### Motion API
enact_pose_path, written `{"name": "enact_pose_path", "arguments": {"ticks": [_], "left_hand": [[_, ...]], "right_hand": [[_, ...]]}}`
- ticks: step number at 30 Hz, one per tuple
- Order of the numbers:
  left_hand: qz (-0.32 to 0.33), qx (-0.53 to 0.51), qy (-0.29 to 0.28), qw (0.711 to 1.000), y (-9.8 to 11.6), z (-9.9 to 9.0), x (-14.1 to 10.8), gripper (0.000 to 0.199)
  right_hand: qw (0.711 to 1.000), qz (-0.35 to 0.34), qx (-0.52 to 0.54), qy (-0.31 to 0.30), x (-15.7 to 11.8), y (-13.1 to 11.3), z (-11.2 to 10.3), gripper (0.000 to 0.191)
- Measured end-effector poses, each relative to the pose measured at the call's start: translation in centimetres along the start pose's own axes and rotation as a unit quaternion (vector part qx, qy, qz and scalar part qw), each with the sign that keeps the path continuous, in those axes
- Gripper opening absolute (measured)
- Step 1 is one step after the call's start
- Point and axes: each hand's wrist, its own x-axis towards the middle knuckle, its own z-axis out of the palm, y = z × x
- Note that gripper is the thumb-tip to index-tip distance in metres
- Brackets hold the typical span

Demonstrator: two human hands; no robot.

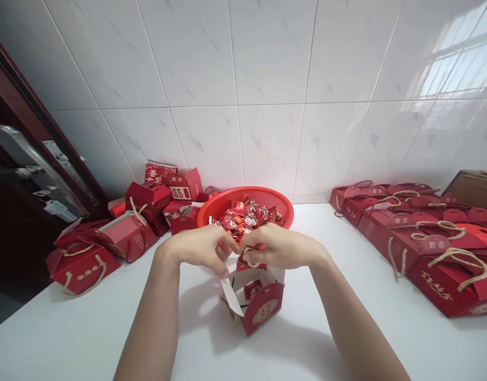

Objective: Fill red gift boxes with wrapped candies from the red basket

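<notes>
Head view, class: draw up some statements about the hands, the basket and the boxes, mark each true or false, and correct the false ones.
1. The right hand holds a wrapped sweet over the open box. True.
2. The open box is empty. False: a small red packet lies inside it.
3. The basket behind the hands is blue. False: it is red.
4. Many wrapped sweets lie in the basket. True.
5. The left hand is far from the right hand. False: their fingertips are close together.
6. Rope-handled boxes stand on the table at the right. True.
</notes>
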Motion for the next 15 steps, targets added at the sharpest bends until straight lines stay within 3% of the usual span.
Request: {"name": "enact_pose_path", "arguments": {"ticks": [3, 8, 15], "left_hand": [[0.004, -0.004, 0.002, 1.0, 0.1, -0.1, -0.1, 0.035], [-0.028, 0.073, -0.027, 0.997, 0.5, -0.3, -0.2, 0.048], [-0.065, 0.096, -0.026, 0.993, 0.7, -0.2, -0.3, 0.055]], "right_hand": [[0.999, 0.01, -0.033, -0.016, 0.1, 0.1, 0.3, 0.026], [0.99, 0.06, -0.082, -0.098, 0.0, -0.4, 0.0, 0.02], [0.994, 0.015, -0.107, -0.006, -1.4, -1.4, -1.5, 0.02]]}}
